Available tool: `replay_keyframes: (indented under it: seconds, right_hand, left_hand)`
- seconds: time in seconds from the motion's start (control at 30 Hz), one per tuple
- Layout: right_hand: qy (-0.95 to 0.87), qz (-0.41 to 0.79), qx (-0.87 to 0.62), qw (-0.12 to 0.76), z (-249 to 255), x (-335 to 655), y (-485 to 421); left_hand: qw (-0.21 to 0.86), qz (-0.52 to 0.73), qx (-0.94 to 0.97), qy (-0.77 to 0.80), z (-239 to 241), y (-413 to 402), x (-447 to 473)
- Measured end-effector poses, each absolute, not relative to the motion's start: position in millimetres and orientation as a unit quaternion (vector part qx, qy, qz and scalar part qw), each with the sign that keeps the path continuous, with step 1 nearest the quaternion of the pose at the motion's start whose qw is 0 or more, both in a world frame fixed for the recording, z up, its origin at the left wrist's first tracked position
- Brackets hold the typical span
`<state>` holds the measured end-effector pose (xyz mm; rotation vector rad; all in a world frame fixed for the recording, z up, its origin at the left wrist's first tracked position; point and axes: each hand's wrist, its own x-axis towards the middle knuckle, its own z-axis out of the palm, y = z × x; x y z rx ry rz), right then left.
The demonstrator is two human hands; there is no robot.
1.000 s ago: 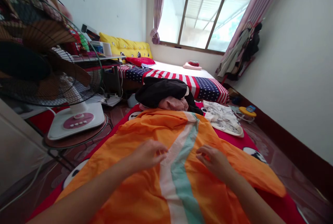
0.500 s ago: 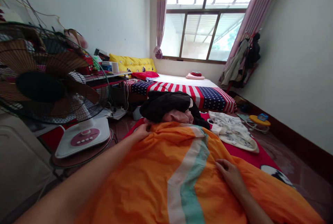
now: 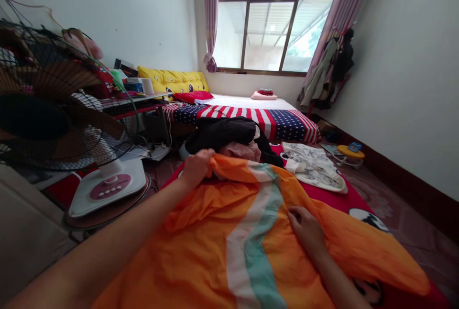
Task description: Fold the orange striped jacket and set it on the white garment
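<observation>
An orange cloth (image 3: 201,256) with a white and teal stripe lies spread over the red mat (image 3: 337,201) in front of me. My left hand (image 3: 196,168) is stretched out to the cloth's far edge and is closed on it, lifting that edge off the mat. My right hand (image 3: 304,230) rests palm down on the orange cloth just right of the stripe, fingers bent and pressing on the fabric. Behind the lifted edge sits a heap of black and pink clothes (image 3: 229,139).
A standing fan (image 3: 53,108) on a round stool is close on my left. A patterned white garment (image 3: 315,168) lies on the mat at right. Beyond are a bed with a flag-print cover (image 3: 265,120), a cluttered desk (image 3: 132,98), a window and hanging clothes (image 3: 330,72).
My left hand reached from the cloth's middle to its far edge, gripped it and has now lifted it. My right hand slid right and settled flat on the cloth.
</observation>
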<state>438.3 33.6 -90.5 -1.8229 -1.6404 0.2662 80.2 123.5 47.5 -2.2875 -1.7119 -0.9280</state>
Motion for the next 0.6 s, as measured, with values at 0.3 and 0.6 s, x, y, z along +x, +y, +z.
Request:
replay_keyframes:
  seconds: [0.3, 0.6]
  right_hand:
    - [-0.633, 0.095, -0.687, 0.345, -91, 437, 31]
    - [-0.627, 0.082, -0.695, 0.343, -92, 437, 32]
  left_hand:
    - [0.071, -0.377, -0.822, -0.421, -2, 70, 98]
    - [-0.086, -0.151, -0.757, -0.63, -12, 63, 31]
